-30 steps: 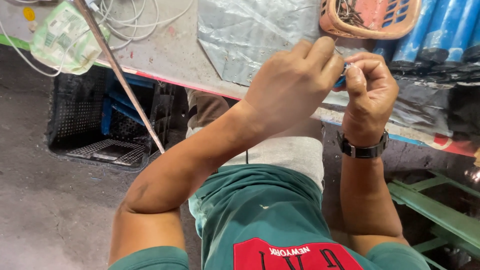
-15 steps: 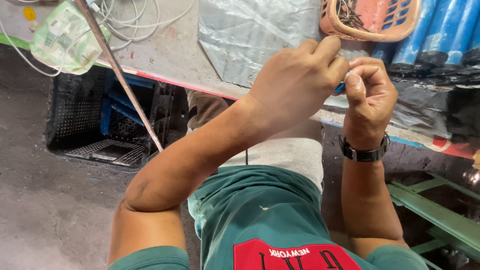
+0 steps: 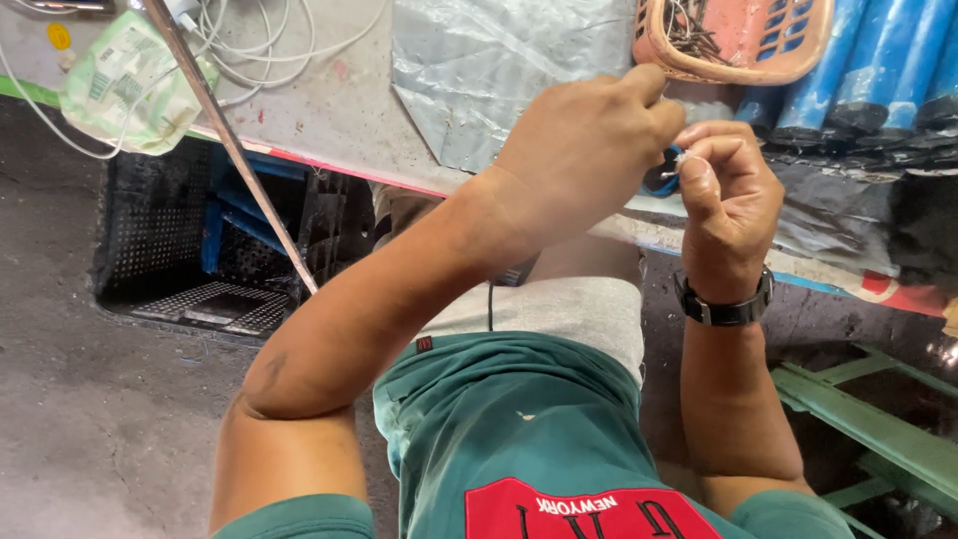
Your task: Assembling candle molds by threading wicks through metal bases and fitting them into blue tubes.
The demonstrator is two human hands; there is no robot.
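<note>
While both hands meet above the edge of a grey counter (image 3: 329,110), a seated person works a small blue part (image 3: 663,178) pinched between them. The left hand (image 3: 589,150) is curled over it from the left, fingers closed down so that most of the part is hidden; only a sliver of blue shows in the gap between the two hands. The right hand (image 3: 726,195) is drawn into a narrow pinch, thumb and fingertips pressed together on something thin and pale at the part's right side, too small to make out. A dark wristwatch (image 3: 724,307) circles the right wrist.

Just beyond the hands, a crumpled sheet of clear plastic (image 3: 499,60) lies on the counter. To its right sits an orange basket (image 3: 738,40) with dark metal bits inside, and farther right a row of blue tubes (image 3: 868,60) leans side by side, their dark ends toward the person. At the far left, a pale green packet (image 3: 125,85) rests near a tangle of white cable (image 3: 269,40), and a thin metal rod (image 3: 235,160) slants down across the counter's edge. Below the counter on the left stands a black crate (image 3: 190,260) on the concrete floor (image 3: 90,429). A green metal frame (image 3: 868,419) shows at lower right.
</note>
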